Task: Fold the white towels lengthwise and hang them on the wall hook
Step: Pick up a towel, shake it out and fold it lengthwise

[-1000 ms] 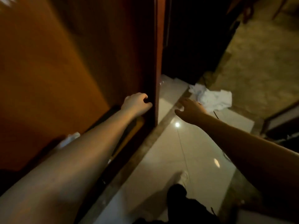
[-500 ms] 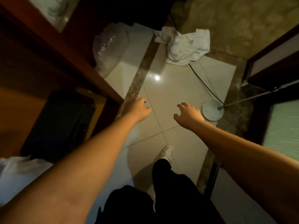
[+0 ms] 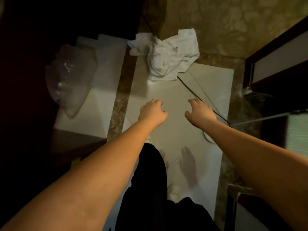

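- White towels lie crumpled in a heap on the floor, straight ahead of both hands and well apart from them, half on pale tile, half on mottled stone.
- The heap shows no clear long axis; it is bunched.
- Left hand and right hand hang above the tile, each grip loosely curled and holding nothing; neither looks clearly nearer.
- A dark cable runs out from under the towels toward the right hand.
- Narrow, dim passage: crinkled clear plastic at left, dark door frames at right. No wall hook is in view.
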`<control>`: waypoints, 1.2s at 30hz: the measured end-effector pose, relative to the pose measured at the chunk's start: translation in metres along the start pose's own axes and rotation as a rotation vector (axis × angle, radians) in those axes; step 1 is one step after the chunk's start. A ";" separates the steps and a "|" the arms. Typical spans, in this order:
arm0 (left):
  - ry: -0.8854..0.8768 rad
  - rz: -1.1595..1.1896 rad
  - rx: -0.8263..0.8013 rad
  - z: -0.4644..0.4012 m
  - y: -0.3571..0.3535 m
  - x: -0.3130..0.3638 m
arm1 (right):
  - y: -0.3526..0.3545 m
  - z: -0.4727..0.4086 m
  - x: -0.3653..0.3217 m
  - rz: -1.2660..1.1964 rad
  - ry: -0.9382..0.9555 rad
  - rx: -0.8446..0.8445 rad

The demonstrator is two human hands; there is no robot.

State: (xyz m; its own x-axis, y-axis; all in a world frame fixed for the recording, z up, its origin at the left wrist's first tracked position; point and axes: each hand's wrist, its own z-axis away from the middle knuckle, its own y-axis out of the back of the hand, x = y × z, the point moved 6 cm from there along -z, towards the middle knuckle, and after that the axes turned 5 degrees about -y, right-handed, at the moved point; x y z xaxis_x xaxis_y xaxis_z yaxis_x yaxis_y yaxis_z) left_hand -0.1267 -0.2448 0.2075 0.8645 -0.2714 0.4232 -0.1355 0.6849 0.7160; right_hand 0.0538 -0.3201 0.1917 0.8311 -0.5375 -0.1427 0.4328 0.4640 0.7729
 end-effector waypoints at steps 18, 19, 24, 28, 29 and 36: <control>-0.024 0.047 -0.105 -0.398 -0.053 -0.040 | -0.043 -0.372 0.051 -0.092 -0.140 -0.032; -0.024 0.038 -0.089 -0.422 -0.059 -0.043 | -0.046 -0.398 0.052 -0.073 -0.120 -0.031; 0.000 -0.051 -0.042 -0.516 -0.089 -0.062 | -0.063 -0.505 0.061 -0.037 -0.048 -0.070; 0.049 -0.120 -0.092 -0.555 -0.114 -0.080 | -0.074 -0.561 0.056 -0.069 0.036 -0.061; 0.057 -0.137 -0.085 -0.560 -0.119 -0.083 | -0.077 -0.571 0.055 -0.112 0.043 -0.062; 0.059 -0.109 0.075 -0.571 -0.126 -0.096 | -0.073 -0.610 0.032 -0.054 0.228 0.060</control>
State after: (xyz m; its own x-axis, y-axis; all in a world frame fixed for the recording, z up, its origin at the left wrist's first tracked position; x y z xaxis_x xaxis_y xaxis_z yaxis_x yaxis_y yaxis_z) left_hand 0.0836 0.0812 -0.2401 0.9028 -0.2995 0.3086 -0.0732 0.6002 0.7965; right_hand 0.2622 0.0583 -0.2461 0.8673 -0.3849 -0.3156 0.4634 0.3927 0.7944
